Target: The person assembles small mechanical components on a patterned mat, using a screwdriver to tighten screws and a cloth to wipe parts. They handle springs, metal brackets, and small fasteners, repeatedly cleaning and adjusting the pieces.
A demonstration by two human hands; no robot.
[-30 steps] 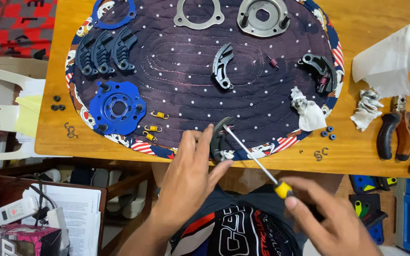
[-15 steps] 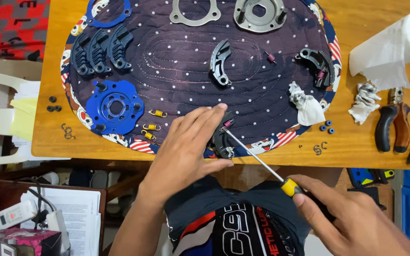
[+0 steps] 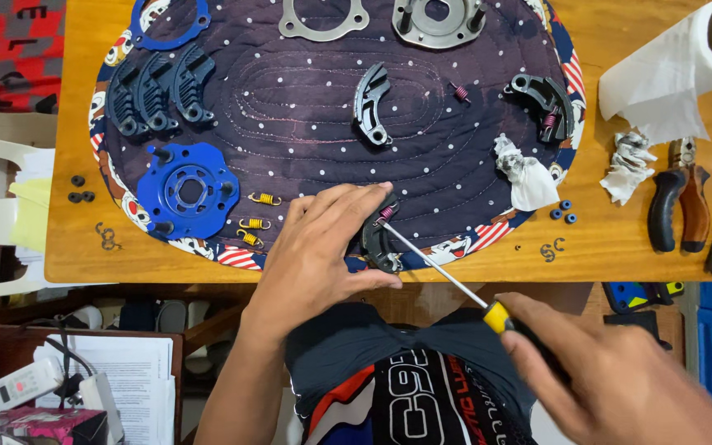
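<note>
My left hand point(image 3: 323, 247) holds a black curved clutch shoe point(image 3: 377, 244) at the near edge of the dark dotted oval mat point(image 3: 306, 99). My right hand point(image 3: 611, 379) grips the handle of a screwdriver point(image 3: 455, 276) with a yellow collar. Its thin shaft slants up and left, with the tip at a small spring on the shoe. Another black shoe point(image 3: 371, 104) lies in the middle of the mat, and a third one point(image 3: 544, 97) lies at the right edge.
On the mat lie a blue hub plate point(image 3: 188, 191), three stacked black shoes point(image 3: 155, 91), yellow springs point(image 3: 255, 221), grey metal plates point(image 3: 440, 18) and a crumpled tissue point(image 3: 526, 175). A paper towel roll point(image 3: 686, 66) and pliers point(image 3: 679, 203) lie on the wooden table point(image 3: 620, 239) at right.
My left hand has settled flatter over the shoe at the mat's edge. The screwdriver tip has come onto the shoe's spring. My right hand moved slightly right and lower.
</note>
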